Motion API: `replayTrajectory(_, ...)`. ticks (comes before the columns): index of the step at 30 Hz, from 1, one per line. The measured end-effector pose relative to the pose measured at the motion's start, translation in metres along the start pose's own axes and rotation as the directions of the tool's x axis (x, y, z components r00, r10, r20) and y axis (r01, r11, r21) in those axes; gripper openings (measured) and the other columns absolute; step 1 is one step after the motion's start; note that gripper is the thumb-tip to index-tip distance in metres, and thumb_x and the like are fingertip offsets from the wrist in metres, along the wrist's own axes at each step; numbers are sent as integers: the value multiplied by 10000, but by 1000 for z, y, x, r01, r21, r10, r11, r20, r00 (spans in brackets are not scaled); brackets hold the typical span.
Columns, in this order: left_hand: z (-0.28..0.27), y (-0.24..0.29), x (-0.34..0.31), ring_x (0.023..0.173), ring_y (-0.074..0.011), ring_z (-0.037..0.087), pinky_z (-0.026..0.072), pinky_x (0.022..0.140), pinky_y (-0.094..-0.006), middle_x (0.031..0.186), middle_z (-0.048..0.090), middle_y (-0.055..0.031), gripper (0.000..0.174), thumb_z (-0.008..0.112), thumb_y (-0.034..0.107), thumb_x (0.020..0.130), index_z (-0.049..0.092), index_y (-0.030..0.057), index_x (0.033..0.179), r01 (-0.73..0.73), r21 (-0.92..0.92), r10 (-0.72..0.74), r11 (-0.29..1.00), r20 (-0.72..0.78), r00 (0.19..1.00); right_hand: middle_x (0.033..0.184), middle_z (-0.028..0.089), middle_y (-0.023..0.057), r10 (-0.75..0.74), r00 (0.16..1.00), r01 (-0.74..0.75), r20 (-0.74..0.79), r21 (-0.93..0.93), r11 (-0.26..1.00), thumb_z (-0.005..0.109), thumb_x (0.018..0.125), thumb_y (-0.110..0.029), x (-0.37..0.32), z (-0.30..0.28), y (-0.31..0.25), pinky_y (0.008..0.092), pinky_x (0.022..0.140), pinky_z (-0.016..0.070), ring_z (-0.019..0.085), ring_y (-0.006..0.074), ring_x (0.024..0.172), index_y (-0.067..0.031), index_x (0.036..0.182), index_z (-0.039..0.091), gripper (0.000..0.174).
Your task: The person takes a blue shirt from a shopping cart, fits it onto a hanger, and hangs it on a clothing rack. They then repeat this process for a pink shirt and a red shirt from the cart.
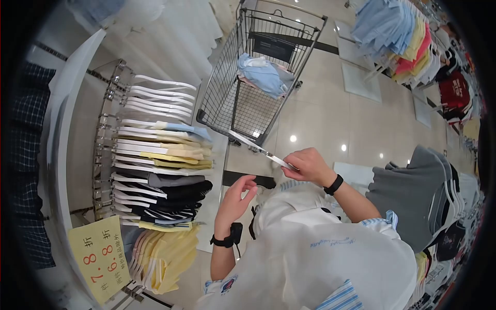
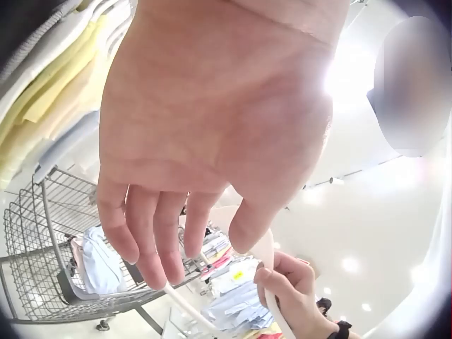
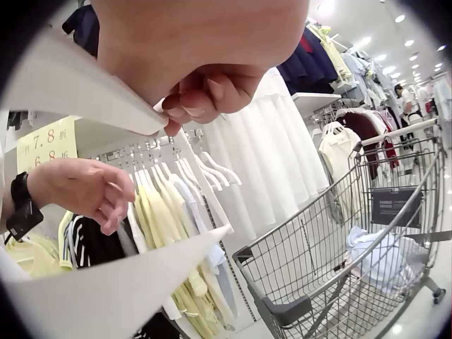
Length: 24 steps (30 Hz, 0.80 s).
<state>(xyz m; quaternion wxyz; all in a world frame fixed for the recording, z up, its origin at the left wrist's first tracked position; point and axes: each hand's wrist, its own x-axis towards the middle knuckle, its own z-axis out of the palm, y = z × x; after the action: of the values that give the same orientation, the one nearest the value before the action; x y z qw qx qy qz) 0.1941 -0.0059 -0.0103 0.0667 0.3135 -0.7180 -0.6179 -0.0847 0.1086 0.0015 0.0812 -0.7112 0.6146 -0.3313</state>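
My right hand (image 1: 308,166) grips a bare white clothes hanger (image 1: 281,163), seen nearly edge-on in the head view, its far end pointing toward the cart. The hanger's arm (image 3: 120,289) looms large and pale in the right wrist view. My left hand (image 1: 236,200) is raised to the left of the hanger, fingers loosely bent and nothing held. In the left wrist view its palm (image 2: 215,120) fills the middle, and the fingertips overlap the hanger's white arm (image 2: 187,307).
To the left stands a rail of white hangers (image 1: 160,95) and yellow, black and striped clothes (image 1: 178,181). A yellow price sign (image 1: 98,258) hangs there. Ahead is a wire shopping cart (image 1: 212,98) holding light blue clothing (image 1: 261,77). Grey garments (image 1: 408,191) hang at right.
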Motion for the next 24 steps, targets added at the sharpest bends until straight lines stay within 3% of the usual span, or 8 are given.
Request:
replayTrajectory(5,39,38,25,1082,-194,689,534,977,-342,1191,722,-113,415,671,134,1026,553,13,1406,-5,-82,9,997,41,999,657,592,45,10,995,-15,103,48,999,775,879,-227,-23,-10,16,393,523,468,609,267,575,-112,870,635,181)
replayTrajectory(7,59,32,40,1101,-192,687,527,996,-343,1197,721,-106,434,657,130,1040,524,8,1435,-2,-103,6,995,37,999,727,623,78,-28,969,12,245,66,998,706,933,-285,-27,-15,29,436,575,508,648,312,656,-80,894,575,247)
replayTrajectory(10,85,24,68,1109,-187,684,520,1010,-344,1212,719,-103,423,631,153,1063,517,-4,1438,70,-219,-65,973,30,997,754,641,77,-38,956,8,290,104,995,704,931,-299,-32,-29,56,447,595,523,664,323,689,-78,908,576,257)
replayTrajectory(12,102,30,94,1063,-159,682,550,934,-336,1213,713,-85,399,634,196,1070,543,-15,1396,143,-446,-117,883,86,989,753,641,80,-46,950,10,307,115,993,702,930,-298,-34,-49,82,448,597,525,668,324,692,-79,908,578,253)
replayTrajectory(16,136,51,154,1102,-173,671,527,989,-329,1251,691,-114,388,617,171,1081,535,-35,1399,227,-290,-197,930,129,972,709,639,72,-87,952,37,293,174,984,729,922,-294,-35,-87,143,445,574,507,650,314,632,-102,934,643,210)
replayTrajectory(19,173,75,188,1140,-169,649,513,1009,-327,1299,664,-118,467,628,178,1077,485,-36,1467,139,-508,-154,850,14,988,716,636,74,-121,958,50,259,266,963,737,910,-269,-24,-112,184,443,601,519,655,317,642,-100,964,654,196)
replayTrajectory(21,189,85,207,1187,-166,628,508,1029,-329,1320,647,-106,490,632,188,1076,466,-29,1484,96,-513,-141,853,-48,989,757,647,82,-157,947,76,281,278,958,744,906,-264,-15,-123,210,440,619,529,665,321,673,-99,1004,652,213)
replayTrajectory(24,208,106,229,1220,-170,618,479,1087,-330,1324,652,-117,412,625,153,1073,521,-14,1434,59,-639,-275,767,-243,930,875,696,67,-259,912,179,318,260,949,702,955,-341,2,-130,237,433,641,558,715,301,785,-124,1055,626,251)
